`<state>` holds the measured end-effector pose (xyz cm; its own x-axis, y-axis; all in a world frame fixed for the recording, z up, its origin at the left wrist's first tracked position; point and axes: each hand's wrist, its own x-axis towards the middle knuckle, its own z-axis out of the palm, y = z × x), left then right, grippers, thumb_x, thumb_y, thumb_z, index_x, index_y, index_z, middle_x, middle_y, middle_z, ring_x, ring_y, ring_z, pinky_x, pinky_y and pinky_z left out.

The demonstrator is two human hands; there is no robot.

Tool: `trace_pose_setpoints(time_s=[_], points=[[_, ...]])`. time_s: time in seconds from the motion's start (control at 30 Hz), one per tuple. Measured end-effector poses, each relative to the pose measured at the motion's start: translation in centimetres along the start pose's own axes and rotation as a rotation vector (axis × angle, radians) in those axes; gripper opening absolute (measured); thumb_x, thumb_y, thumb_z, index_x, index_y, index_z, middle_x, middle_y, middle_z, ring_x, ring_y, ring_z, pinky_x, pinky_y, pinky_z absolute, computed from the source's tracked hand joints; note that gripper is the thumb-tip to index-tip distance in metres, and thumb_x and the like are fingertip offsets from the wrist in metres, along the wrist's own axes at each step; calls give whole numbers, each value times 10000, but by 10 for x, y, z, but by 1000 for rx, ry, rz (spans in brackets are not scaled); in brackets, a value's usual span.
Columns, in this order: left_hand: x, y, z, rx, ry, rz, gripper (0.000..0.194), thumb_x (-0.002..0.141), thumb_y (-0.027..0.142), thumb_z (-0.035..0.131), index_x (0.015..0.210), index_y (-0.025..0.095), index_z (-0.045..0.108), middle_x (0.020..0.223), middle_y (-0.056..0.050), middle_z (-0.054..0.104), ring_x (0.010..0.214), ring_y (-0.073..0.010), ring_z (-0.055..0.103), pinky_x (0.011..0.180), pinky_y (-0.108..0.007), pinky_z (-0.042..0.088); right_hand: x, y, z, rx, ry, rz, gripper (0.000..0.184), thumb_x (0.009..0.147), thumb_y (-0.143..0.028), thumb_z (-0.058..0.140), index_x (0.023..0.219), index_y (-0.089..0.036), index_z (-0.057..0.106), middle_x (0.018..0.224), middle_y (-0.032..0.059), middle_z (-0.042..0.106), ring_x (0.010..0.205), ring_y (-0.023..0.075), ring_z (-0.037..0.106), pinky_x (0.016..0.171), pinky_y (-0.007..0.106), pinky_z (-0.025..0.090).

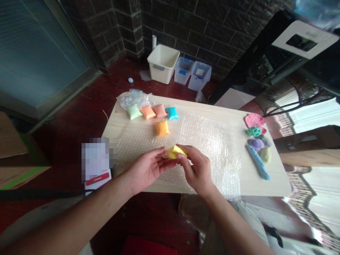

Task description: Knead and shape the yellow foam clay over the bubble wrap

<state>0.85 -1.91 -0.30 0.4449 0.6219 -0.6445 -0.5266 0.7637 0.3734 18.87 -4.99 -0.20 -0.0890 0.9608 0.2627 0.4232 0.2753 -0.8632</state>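
Between my two hands, above the bubble wrap [207, 145], is a small yellow packet of modelling clay [175, 151]. My left hand [148, 164] grips its left end with the fingertips. Thumb and fingers of my right hand [195, 166] pinch its right side. Just beyond lies an orange clay packet [162, 128]. Farther back, a row holds a pale green packet [134, 112], a light orange packet [148, 112], a salmon packet [160, 111] and a blue packet [172, 113].
Unwrapped clay pieces, among them a pink one [255, 121] and a blue roll [257, 162], lie at the table's [276, 184] right end. Crumpled clear plastic [134, 98] sits at the back left. A cream basket [163, 65] and clear bins [199, 75] stand on the floor behind.
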Motion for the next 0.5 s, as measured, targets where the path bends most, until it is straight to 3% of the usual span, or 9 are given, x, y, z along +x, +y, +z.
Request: trace_pose_setpoints(time_s=[0.07,0.17,0.23,0.37,0.5], points=[[1,-1,-4,125,25,119,124,940,272,702,936,161,756,1048,-127,788,981,-237,742,929,-377,606,0,1,1,70,26,84,256,1038,-333,637,1246,-266,770,1044,89,791,779,213,738,711,365,620],[1,2,-8,456,96,445,205,887,378,801,969,202,737,1038,-77,774,1001,-232,726,862,-330,591,1,2,3,223,74,203,261,1028,-386,658,1203,-250,795,953,74,794,672,183,709,617,342,610],[0,5,-9,658,61,584,249,877,410,817,1003,205,752,1041,-68,777,1002,-230,730,863,-311,581,2,2,3,309,96,250,249,1004,-411,691,1140,-249,822,891,60,793,630,175,691,589,344,612],[-2,10,-7,739,-80,586,247,909,419,782,955,176,772,958,-76,799,914,-229,757,823,-312,596,4,3,5,421,107,298,201,956,-401,758,1075,-255,827,785,26,770,572,156,668,538,317,592],[-3,9,-5,721,-94,583,212,884,376,810,941,174,787,934,-72,812,872,-218,763,791,-303,608,3,5,5,419,111,293,173,955,-361,770,1099,-275,815,800,14,767,591,150,680,561,308,601]])
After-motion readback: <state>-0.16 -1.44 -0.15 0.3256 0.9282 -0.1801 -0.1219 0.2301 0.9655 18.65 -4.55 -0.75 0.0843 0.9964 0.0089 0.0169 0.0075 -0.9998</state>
